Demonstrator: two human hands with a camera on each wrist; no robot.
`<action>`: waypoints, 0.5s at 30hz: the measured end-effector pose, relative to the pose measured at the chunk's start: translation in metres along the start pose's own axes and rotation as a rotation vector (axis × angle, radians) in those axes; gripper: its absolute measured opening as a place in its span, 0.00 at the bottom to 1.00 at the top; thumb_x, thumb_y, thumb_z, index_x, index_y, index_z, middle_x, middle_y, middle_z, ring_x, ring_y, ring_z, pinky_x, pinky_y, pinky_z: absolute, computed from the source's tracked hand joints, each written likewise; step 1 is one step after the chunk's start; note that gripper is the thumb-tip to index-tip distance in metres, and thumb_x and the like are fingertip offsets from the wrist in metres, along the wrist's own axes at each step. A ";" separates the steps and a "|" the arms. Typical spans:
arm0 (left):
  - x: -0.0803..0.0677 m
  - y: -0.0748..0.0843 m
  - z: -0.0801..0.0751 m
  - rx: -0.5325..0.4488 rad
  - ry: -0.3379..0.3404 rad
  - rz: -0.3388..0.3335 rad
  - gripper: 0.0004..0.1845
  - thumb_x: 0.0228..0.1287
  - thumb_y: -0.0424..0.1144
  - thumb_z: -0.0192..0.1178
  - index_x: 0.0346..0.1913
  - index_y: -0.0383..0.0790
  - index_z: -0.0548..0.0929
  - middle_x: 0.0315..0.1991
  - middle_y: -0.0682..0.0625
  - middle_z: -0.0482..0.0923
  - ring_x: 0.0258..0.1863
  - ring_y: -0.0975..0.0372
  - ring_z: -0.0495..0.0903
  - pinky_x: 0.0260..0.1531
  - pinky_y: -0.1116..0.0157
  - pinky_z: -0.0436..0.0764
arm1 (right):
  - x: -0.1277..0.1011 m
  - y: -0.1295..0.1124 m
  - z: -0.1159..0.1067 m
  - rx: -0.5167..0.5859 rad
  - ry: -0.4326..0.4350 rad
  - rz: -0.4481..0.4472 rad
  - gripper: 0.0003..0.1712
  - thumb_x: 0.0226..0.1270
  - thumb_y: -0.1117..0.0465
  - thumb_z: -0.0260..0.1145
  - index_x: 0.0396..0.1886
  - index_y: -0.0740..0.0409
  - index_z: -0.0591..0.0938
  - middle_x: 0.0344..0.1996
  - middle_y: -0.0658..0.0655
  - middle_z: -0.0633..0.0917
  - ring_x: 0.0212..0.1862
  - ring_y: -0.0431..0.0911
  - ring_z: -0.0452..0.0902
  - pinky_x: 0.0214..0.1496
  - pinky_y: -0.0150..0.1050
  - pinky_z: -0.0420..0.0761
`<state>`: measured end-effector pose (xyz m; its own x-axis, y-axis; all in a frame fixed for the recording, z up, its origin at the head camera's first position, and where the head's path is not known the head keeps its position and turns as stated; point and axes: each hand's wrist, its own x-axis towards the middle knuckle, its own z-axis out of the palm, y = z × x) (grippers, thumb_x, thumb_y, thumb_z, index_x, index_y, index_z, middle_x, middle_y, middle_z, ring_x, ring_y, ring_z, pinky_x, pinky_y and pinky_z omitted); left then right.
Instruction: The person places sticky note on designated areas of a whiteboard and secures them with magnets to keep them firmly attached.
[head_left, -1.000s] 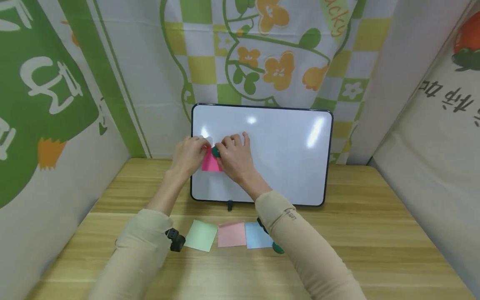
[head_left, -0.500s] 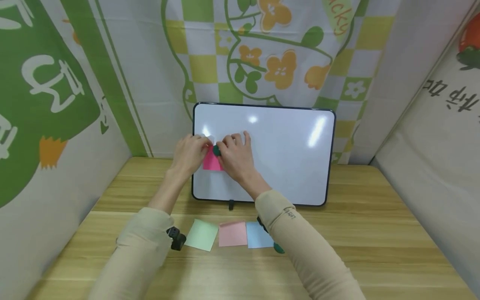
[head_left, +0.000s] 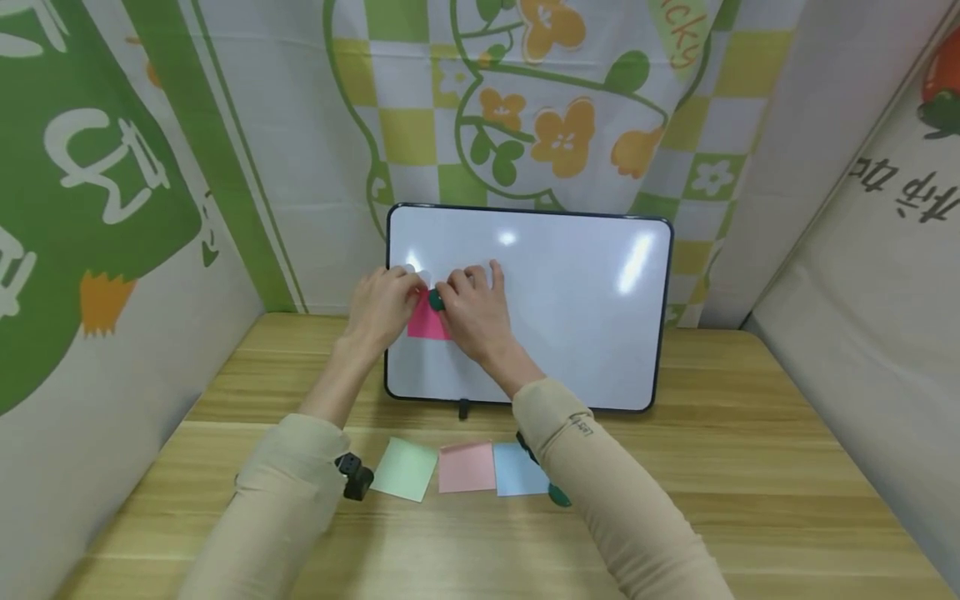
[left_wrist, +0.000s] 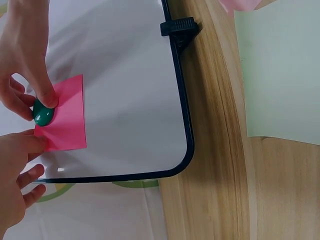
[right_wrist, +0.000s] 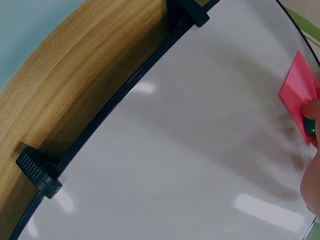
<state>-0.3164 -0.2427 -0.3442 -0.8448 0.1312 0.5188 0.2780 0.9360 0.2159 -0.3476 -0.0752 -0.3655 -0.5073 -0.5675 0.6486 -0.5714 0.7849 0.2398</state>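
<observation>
Your two hands meet at a pink note on the whiteboard.

Your right hand (left_wrist: pixel 22 55) comes from above and pinches the green magnet (left_wrist: pixel 43 116) with its fingertips, on the upper edge of the pink note (left_wrist: pixel 67 117). Your left hand (left_wrist: pixel 15 175) is just below, and its thumb touches the note's corner. The note lies flat on the whiteboard (left_wrist: pixel 125 90). Well away from both hands, beyond the board's black frame, a light green paper (left_wrist: pixel 280 70) lies on the wooden table (left_wrist: pixel 215 165).
</observation>
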 end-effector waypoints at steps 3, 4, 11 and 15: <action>0.000 0.000 0.001 -0.001 0.003 -0.001 0.09 0.68 0.33 0.60 0.46 0.41 0.88 0.41 0.43 0.85 0.38 0.50 0.78 0.41 0.54 0.78 | 0.000 0.000 0.000 0.006 0.010 0.002 0.16 0.67 0.48 0.67 0.51 0.47 0.85 0.47 0.51 0.86 0.58 0.52 0.75 0.71 0.63 0.63; 0.000 0.000 0.001 -0.003 0.005 -0.001 0.09 0.68 0.33 0.60 0.46 0.40 0.88 0.41 0.43 0.85 0.38 0.50 0.79 0.41 0.54 0.78 | -0.001 0.000 0.000 0.008 0.007 0.005 0.16 0.67 0.48 0.67 0.51 0.47 0.85 0.47 0.51 0.85 0.58 0.52 0.75 0.71 0.62 0.62; -0.004 -0.006 0.003 -0.015 0.045 -0.009 0.10 0.65 0.35 0.64 0.47 0.40 0.88 0.39 0.44 0.84 0.37 0.51 0.81 0.36 0.56 0.81 | -0.005 0.002 -0.001 0.085 -0.020 0.047 0.20 0.68 0.47 0.66 0.56 0.47 0.84 0.49 0.50 0.84 0.60 0.51 0.73 0.73 0.62 0.58; -0.010 -0.008 0.003 -0.031 0.031 -0.023 0.11 0.64 0.38 0.65 0.48 0.41 0.87 0.39 0.44 0.83 0.36 0.52 0.81 0.34 0.57 0.80 | -0.010 0.004 -0.001 0.131 -0.011 0.080 0.21 0.68 0.45 0.66 0.56 0.47 0.84 0.49 0.51 0.84 0.61 0.52 0.73 0.74 0.62 0.58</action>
<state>-0.3117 -0.2505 -0.3537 -0.8367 0.0992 0.5387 0.2731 0.9280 0.2533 -0.3440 -0.0658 -0.3702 -0.5611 -0.5072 0.6541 -0.6074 0.7892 0.0908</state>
